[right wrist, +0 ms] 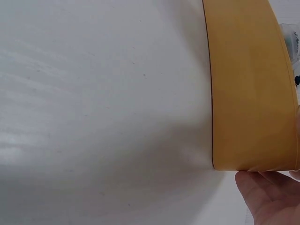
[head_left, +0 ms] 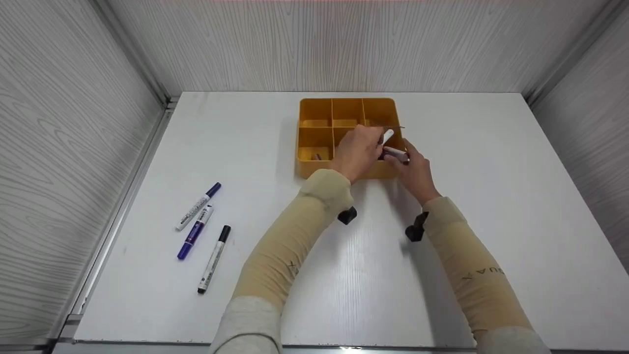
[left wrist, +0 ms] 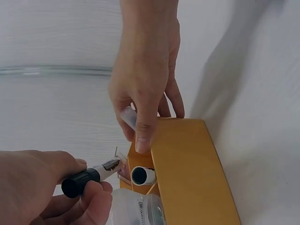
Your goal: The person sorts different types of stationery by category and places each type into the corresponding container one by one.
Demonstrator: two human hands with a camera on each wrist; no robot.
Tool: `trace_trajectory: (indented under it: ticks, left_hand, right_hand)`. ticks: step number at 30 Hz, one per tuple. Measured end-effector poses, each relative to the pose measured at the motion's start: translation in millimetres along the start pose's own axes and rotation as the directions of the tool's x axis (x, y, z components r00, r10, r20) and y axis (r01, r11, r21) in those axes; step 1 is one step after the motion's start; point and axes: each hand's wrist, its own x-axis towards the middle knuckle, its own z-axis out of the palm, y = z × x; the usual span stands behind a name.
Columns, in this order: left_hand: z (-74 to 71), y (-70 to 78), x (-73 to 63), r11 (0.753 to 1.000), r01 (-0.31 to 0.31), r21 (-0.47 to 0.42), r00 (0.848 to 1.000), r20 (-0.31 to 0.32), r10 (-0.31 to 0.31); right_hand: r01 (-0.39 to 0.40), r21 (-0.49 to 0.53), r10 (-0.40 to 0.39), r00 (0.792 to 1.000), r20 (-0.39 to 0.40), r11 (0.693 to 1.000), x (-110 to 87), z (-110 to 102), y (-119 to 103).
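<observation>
My left hand [head_left: 357, 151] pinches a marker [left wrist: 105, 169] with a dark cap and white printed barrel, over the front right of a yellow divided box [head_left: 314, 168]. Its white end [head_left: 388, 135] slants up past my fingers in the head view. At the box's right front corner, my right hand [head_left: 415, 169] holds the pale end of a second marker [head_left: 397, 154] between thumb and index finger. Other fingers [right wrist: 262, 187] of this hand touch the box's outer side wall. Inside the box, a white tube with a dark round end [left wrist: 146, 176] stands by the wall.
Three markers lie on the table's left: one purple-capped [head_left: 199, 212], one mostly purple [head_left: 195, 233] and one black-capped [head_left: 214, 259]. A clear plastic container [left wrist: 133, 208] sits in the box. One front compartment holds a small purplish item [head_left: 318, 157]. Panels enclose the table.
</observation>
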Motion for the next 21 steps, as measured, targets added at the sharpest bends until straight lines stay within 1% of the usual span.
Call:
trace_trajectory:
  ticks: [3, 6, 8, 12, 15, 19, 21]
  left_hand:
    - [4.9, 6.0, 4.6, 0.996, 0.005, 0.092, 1.000, 0.008, -0.006]
    - [9.3, 11.8, 9.2, 0.983, 0.026, 0.181, 0.999, 0.019, -0.030]
    - [12.8, 15.0, 11.4, 0.972, 0.029, 0.232, 0.999, 0.022, -0.035]
    - [20.9, 19.5, 14.1, 0.949, -0.005, 0.314, 0.999, 0.035, -0.007]
    - [26.2, 21.7, 15.8, 0.939, -0.024, 0.344, 0.999, 0.049, 0.007]
    - [31.0, 23.1, 17.7, 0.933, -0.016, 0.359, 0.998, 0.066, -0.008]
    - [32.1, 23.3, 17.8, 0.931, -0.006, 0.364, 0.997, 0.078, -0.025]
  right_hand:
    - [0.013, -0.003, -0.013, 1.000, -0.011, 1.000, 0.6, 0, 1]
    - [-0.003, 0.015, 0.003, 1.000, -0.004, 1.000, 1.3, 0, 1]
    - [-0.010, 0.024, 0.010, 1.000, 0.000, 1.000, 1.9, 1, 2]
    - [-0.001, 0.024, 0.001, 1.000, -0.013, 1.000, 2.8, 2, 2]
    - [-0.013, 0.027, 0.014, 1.000, -0.014, 1.000, 3.3, 2, 2]
    - [-0.048, 0.030, 0.048, 0.999, -0.003, 0.998, 3.4, 2, 0]
    - [-0.053, 0.028, 0.053, 0.999, 0.000, 0.998, 3.5, 1, -1]
